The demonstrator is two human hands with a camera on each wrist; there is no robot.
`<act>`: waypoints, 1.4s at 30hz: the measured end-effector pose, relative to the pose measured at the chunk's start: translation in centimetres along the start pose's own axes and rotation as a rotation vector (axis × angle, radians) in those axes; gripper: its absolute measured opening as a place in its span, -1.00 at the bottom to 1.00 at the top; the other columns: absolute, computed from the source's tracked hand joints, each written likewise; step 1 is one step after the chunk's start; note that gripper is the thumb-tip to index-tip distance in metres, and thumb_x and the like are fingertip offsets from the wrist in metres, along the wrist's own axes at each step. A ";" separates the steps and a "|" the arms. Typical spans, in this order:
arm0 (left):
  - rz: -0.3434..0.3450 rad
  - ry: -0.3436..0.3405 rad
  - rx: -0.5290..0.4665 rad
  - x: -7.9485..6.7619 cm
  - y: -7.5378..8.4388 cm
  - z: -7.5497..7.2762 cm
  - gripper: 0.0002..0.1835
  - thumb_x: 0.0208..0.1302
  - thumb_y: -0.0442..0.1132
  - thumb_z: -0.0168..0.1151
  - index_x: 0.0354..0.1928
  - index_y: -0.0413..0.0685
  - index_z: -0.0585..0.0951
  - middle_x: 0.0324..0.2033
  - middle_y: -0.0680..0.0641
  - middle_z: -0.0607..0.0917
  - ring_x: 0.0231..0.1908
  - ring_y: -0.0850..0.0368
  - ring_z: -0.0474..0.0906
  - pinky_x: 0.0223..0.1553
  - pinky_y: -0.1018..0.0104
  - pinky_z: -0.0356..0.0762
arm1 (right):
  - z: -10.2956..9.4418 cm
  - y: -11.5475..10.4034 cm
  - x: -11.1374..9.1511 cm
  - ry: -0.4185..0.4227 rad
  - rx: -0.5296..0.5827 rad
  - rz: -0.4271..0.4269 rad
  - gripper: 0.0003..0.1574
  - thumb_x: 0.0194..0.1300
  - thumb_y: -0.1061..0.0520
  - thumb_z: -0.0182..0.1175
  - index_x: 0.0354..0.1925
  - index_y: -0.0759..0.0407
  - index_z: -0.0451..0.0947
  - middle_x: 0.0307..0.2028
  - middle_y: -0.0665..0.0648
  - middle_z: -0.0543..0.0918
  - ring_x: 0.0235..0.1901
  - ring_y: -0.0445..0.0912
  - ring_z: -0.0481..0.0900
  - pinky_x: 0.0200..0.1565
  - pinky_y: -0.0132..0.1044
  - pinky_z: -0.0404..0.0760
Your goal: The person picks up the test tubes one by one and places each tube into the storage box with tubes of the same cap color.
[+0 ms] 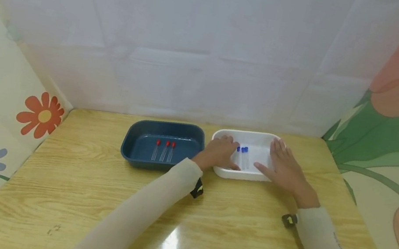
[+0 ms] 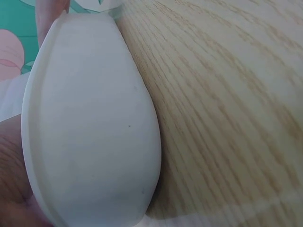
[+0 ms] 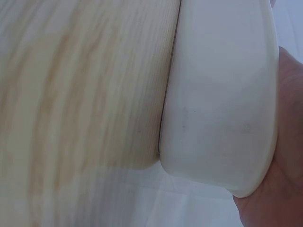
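Observation:
In the head view, a white tray (image 1: 223,172) stands on the table, with three clear tubes with blue caps (image 1: 245,149) lying inside. My left hand (image 1: 220,151) reaches over its left end, fingers bent loosely and thumb spread apart, close beside the tubes. Across the right end lies my right hand (image 1: 286,166), its fingers fairly straight and its thumb pointing inward over the tray. The wrist views show the tray's outer wall (image 2: 90,118) with the palms against or near its rim. Part of the tubes may be hidden behind my left hand.
A dark blue tray (image 1: 144,164) stands left of the white one and holds three clear tubes with red caps (image 1: 167,143). My left forearm passes by its right corner. Both trays sit near the back of the wooden table (image 1: 220,235), before a white cloth wall (image 1: 157,46).

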State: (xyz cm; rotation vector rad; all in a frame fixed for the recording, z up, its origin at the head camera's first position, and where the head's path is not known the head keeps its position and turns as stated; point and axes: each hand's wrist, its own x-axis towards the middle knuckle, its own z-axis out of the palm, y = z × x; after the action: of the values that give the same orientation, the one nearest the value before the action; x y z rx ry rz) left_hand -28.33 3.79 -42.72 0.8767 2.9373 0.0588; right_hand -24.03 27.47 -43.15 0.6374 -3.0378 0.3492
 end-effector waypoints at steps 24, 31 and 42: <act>-0.001 0.010 0.063 0.1 0.0 0.6 -0.15 -0.07 0.46 0.21 0.11 -0.01 0.50 -0.02 -0.09 0.51 -0.02 0.03 0.36 0.14 0.07 0.30 | 0.5 0.2 0.0 0.014 0.005 -0.005 0.22 0.29 -0.51 -0.26 0.43 0.40 -0.29 0.45 0.31 -0.30 0.43 0.08 -0.41 0.38 0.00 -0.30; 0.001 0.010 0.089 0.2 0.1 0.3 -0.17 -0.06 0.46 0.20 0.09 -0.02 0.52 0.05 -0.12 0.51 0.03 0.00 0.37 0.14 0.06 0.30 | 0.5 0.4 0.2 0.024 -0.014 -0.002 0.23 0.29 -0.52 -0.27 0.43 0.39 -0.28 0.45 0.30 -0.30 0.43 0.07 -0.40 0.39 -0.04 -0.32; 0.007 0.006 0.111 0.0 0.2 0.1 -0.17 -0.07 0.49 0.18 0.06 -0.01 0.56 0.01 -0.12 0.53 0.00 0.02 0.41 0.13 0.06 0.33 | 0.3 0.3 0.2 0.000 0.001 0.001 0.23 0.29 -0.51 -0.27 0.43 0.41 -0.29 0.45 0.32 -0.32 0.43 0.09 -0.40 0.39 -0.01 -0.31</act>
State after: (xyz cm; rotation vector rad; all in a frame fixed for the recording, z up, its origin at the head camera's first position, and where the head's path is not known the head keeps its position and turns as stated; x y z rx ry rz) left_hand -28.24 3.99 -42.78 0.9029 2.9675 -0.1018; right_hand -24.36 27.59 -43.52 0.6358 -3.0378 0.3512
